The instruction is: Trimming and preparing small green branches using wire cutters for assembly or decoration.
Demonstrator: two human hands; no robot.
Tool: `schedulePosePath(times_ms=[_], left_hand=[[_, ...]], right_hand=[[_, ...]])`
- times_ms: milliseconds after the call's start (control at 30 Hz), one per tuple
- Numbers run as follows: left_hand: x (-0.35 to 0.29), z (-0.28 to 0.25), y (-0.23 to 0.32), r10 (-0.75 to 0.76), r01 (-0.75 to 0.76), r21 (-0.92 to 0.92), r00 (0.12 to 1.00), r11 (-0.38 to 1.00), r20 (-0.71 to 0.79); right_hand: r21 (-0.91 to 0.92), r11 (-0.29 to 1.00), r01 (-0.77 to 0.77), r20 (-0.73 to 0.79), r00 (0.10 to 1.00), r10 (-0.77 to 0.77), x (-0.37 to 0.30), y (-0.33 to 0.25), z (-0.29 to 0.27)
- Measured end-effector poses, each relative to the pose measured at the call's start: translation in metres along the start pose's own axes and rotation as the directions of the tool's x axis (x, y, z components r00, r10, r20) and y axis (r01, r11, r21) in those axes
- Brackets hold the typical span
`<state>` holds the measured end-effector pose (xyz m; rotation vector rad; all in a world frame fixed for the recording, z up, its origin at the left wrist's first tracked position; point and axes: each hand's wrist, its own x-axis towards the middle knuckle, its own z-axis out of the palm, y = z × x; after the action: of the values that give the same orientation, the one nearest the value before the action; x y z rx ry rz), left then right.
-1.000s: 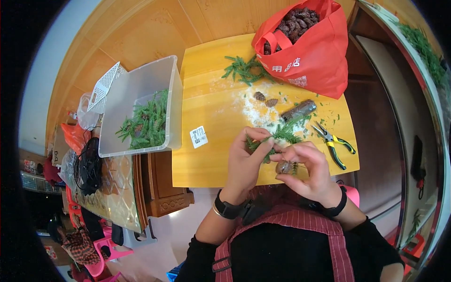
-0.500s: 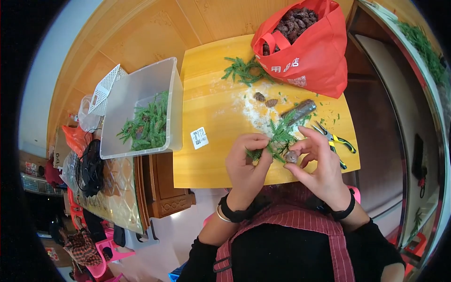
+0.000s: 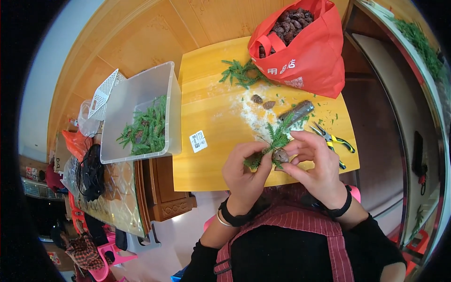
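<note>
A green evergreen sprig (image 3: 279, 135) is pinched between the thumb and fingers of my left hand (image 3: 245, 170), near the table's front edge. Some of its needles stick out past the left side of that hand. My right hand (image 3: 319, 162) holds a brown pine cone (image 3: 281, 156) against the sprig's lower part, thumb below and fingertips above. Whether cone and sprig are joined is hidden by my fingers. Just beyond them lie a dark, wrapped roll (image 3: 297, 111) and two loose pine cones (image 3: 257, 98) on white powder. Pliers (image 3: 332, 141) with yellow-and-black handles lie right of my right hand.
A red bag (image 3: 305, 54) full of pine cones stands at the table's back right, beside a bent green sprig (image 3: 238, 73). Left of the yellow table (image 3: 206, 113) is a clear plastic bin (image 3: 174, 94) with greenery. A white label (image 3: 198, 141) lies on the tabletop.
My right hand has shifted left, bringing the pine cone from beside the sprig up against it. My left hand has moved slightly left and down. The view has tilted a little.
</note>
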<state>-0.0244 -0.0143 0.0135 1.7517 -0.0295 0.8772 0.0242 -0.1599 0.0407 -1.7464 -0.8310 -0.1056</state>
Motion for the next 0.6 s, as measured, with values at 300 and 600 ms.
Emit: schedulePosePath(times_ms=[300,600], left_hand=[[0.004,-0.004,-0.001,-0.063,0.064,-0.041,0.998,0.997,0.019],[0.000,-0.007,-0.009,-0.300,0.337,-0.321,0.940,0.885,0.160]], right_hand=[[-0.041,0.991,0.128,-0.051,0.990,-0.130,0.006,-0.001,0.001],[-0.162,0.954,0.252,-0.079,0.960,-0.267,0.006,0.002,0.004]])
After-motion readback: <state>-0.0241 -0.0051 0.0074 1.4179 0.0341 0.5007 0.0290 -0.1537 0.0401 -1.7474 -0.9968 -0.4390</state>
